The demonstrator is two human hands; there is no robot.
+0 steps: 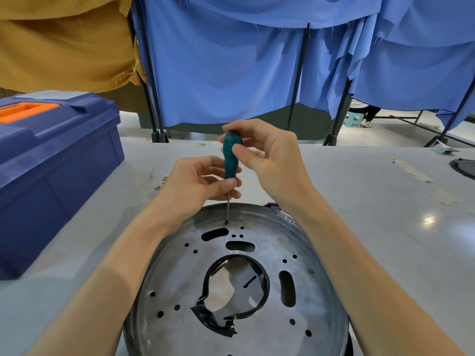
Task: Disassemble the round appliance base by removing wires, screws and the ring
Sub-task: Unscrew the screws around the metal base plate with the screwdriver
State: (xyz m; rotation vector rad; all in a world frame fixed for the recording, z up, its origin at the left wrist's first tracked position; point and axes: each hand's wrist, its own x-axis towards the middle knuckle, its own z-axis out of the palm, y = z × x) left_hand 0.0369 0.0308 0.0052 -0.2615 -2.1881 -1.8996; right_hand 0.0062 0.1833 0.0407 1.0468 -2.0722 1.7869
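Over the round metal base [257, 291], both hands [203, 183] [270, 152] pinch a ribbed teal screwdriver [231, 158] upright.

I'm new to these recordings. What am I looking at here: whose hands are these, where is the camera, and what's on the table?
This is one view from a camera worn on a person's head, looking down at their own bare hands. On the grey table lies a round metal appliance base, full of holes, with a black ring around its centre opening. The right hand grips the top of a green-handled screwdriver; the left hand steadies its lower end. The tip sits on a screw near the base's far edge. A blue toolbox stands to the left, and small brass-coloured parts lie beside it.
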